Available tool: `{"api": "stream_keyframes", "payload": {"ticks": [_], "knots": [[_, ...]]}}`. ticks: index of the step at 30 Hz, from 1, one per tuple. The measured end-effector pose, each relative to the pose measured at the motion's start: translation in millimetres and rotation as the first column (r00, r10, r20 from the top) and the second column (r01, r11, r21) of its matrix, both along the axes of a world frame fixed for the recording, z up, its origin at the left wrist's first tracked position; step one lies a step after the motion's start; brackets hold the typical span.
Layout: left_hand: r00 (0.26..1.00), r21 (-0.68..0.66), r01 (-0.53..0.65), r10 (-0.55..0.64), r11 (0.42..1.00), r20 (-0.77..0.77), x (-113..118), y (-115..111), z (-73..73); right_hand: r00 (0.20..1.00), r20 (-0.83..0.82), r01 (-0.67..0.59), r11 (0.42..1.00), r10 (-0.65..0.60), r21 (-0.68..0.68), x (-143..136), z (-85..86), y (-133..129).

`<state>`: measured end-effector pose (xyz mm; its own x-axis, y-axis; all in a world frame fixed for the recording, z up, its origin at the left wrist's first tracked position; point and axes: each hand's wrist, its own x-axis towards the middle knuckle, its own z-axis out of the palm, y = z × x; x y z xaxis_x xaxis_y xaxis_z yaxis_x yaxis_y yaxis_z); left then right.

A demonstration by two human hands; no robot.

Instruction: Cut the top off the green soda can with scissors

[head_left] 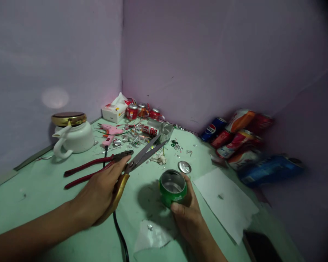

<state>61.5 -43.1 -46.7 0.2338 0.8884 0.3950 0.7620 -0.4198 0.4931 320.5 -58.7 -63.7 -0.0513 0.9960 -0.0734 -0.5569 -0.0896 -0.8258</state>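
My left hand (102, 189) grips a pair of large scissors (139, 156) by the gold handles. Its long grey blades point away to the upper right and stand a little apart. My right hand (190, 213) is wrapped around a short green can (172, 193) whose top is cut off, so its bare metal inside shows. Just beyond the can lies a round silver can lid (184, 167) with its tab. Pliers with red handles (90, 164) rest on the table next to my left hand, partly hidden by it.
A white teapot (76, 136) with a gold lid stands at left. Behind are a pink glue gun (111, 134), metal scraps (133, 137), a tissue box (115, 111) and small red cans (132, 112). Stacked cans (235, 142) and white paper (225, 205) lie right. A black cord (119, 233) runs forward.
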Motion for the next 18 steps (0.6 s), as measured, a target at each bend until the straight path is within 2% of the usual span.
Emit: {"api": "stream_keyframes", "payload": {"ticks": [2, 4, 8, 11, 18], "knots": [[1.000, -0.035, 0.019, -0.020, 0.999, -0.011, 1, -1, 1.1, 0.996, 0.056, 0.066, 0.996, -0.069, 0.053, 3, 0.3, 3], [0.995, -0.008, 0.093, -0.093, 0.996, -0.042, 2, -2, 2.2, 0.994, 0.071, 0.076, 0.995, -0.081, 0.067, 7, 1.7, 6], [0.960, 0.107, 0.263, -0.250, 0.959, -0.127, 8, -6, 2.3, 0.997, 0.044, -0.065, 0.997, 0.063, 0.044, 10, 5.3, 7], [0.931, 0.084, 0.336, -0.317, 0.938, -0.183, 14, -13, 1.1, 0.986, 0.023, -0.168, 0.985, 0.167, 0.048, 9, 5.9, 4], [0.914, 0.064, 0.366, -0.346, 0.928, -0.211, 18, -18, 0.7, 0.984, 0.052, -0.170, 0.985, 0.168, 0.029, 9, 3.2, 2]]}}
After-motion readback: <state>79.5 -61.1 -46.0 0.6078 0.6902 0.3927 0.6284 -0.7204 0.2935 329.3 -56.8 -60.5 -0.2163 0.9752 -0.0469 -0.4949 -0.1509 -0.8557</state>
